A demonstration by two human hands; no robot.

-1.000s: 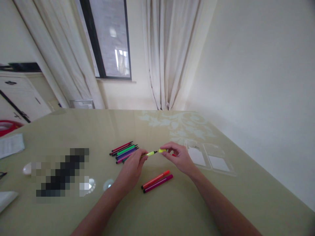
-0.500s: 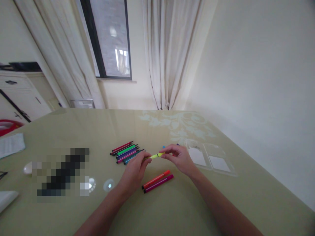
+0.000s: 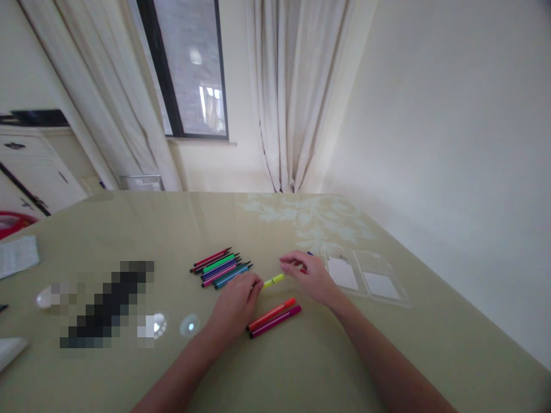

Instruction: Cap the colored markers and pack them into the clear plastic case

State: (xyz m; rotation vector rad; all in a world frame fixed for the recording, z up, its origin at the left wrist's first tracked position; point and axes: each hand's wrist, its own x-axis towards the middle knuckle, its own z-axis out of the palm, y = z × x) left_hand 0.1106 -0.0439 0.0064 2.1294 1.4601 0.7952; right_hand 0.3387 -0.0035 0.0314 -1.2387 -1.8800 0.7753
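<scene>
My left hand [image 3: 237,298] pinches a yellow felt-tip marker [image 3: 273,281] that slants up to the right, held low over the table. My right hand [image 3: 309,275] hovers just past the marker's far end, apart from it, with loosely bent fingers and a gap at the thumb. Bits of red and dark blue show beside the right hand; most of what they belong to is hidden. Uncapped markers [image 3: 221,268] of several colours lie in a row beyond my left hand. An orange marker [image 3: 272,314] and a magenta marker [image 3: 275,322], both capped, lie side by side nearer me.
A clear plastic case [image 3: 361,275] with white inserts lies opened flat at the right. On the left are a blurred dark patch [image 3: 107,304], a white rounded object [image 3: 44,297] and a folded cloth or paper [image 3: 18,255]. A wall borders the table's right side.
My right hand has let go of the yellow marker and drawn slightly away. My left hand has lowered the marker a little. The blue piece seen by the right fingertips is now hidden.
</scene>
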